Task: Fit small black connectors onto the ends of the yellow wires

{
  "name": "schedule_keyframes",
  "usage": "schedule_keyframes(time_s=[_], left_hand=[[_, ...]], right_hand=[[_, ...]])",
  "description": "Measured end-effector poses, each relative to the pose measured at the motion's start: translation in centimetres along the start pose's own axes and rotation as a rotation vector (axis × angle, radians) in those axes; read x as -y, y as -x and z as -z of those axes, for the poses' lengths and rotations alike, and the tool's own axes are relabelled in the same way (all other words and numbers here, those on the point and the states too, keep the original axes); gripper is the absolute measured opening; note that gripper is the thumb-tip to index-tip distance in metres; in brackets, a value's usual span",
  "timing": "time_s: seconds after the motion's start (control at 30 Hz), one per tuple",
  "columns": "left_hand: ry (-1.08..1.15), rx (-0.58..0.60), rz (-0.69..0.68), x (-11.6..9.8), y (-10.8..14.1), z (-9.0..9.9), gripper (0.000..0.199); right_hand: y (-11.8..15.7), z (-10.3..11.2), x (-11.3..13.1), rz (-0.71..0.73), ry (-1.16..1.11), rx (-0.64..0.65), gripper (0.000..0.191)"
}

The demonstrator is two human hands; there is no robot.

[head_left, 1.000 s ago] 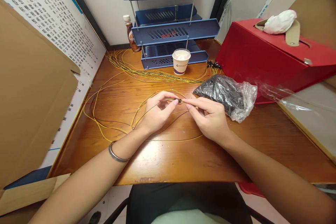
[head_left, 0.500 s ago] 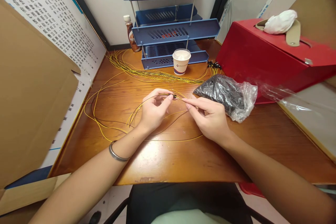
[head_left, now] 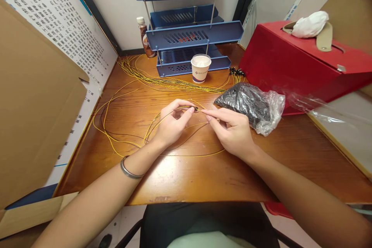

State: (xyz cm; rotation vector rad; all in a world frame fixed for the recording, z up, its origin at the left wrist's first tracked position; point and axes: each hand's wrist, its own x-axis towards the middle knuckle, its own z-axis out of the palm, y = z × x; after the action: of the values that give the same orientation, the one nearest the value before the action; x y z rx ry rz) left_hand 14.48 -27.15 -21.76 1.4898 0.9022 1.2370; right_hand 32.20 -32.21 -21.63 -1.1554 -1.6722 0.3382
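Over the middle of the wooden table, my left hand (head_left: 173,122) pinches a small black piece (head_left: 196,109) between thumb and fingertips. A yellow wire (head_left: 200,110) runs from that piece to my right hand (head_left: 231,128), whose thumb and forefinger are closed on it. The fingertips of the two hands are a short gap apart. More yellow and dark wires (head_left: 109,135) loop over the table to the left and pass beneath my hands. Beyond them lies a long bundle of yellow and black wires (head_left: 171,82), with black ends (head_left: 237,72) at its right.
A clear bag of black pieces (head_left: 247,102) lies right of my right hand. Behind stand a paper cup (head_left: 200,68), a blue rack (head_left: 194,37) and a bottle (head_left: 145,37). A red box (head_left: 287,62) is at the right; cardboard (head_left: 35,104) stands left.
My left hand and the black piece have shifted slightly right, closer to my right hand. The wires by my left wrist have moved a little. My right hand is almost unchanged.
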Motion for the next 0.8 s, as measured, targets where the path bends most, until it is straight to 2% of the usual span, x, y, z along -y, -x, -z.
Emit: schedule_keyframes(time_s=[0.27,0.5,0.7,0.8], left_hand=[[-0.034,0.032,-0.012,-0.08,0.13,-0.09,0.016],[-0.045,0.125,-0.039,-0.14,0.44,-0.29,0.015],[0.008,-0.013,-0.034,0.24,0.11,-0.13,0.016],[0.019,-0.027,-0.032,0.35,-0.01,-0.08,0.016]], right_hand=[[0.02,0.05,-0.04,0.006,0.007,-0.002,0.023],[-0.06,0.03,0.13,-0.002,0.000,-0.003,0.022],[0.05,-0.01,0.15,-0.062,0.008,-0.013,0.019],[0.05,-0.04,0.12,-0.072,0.011,-0.020,0.018]])
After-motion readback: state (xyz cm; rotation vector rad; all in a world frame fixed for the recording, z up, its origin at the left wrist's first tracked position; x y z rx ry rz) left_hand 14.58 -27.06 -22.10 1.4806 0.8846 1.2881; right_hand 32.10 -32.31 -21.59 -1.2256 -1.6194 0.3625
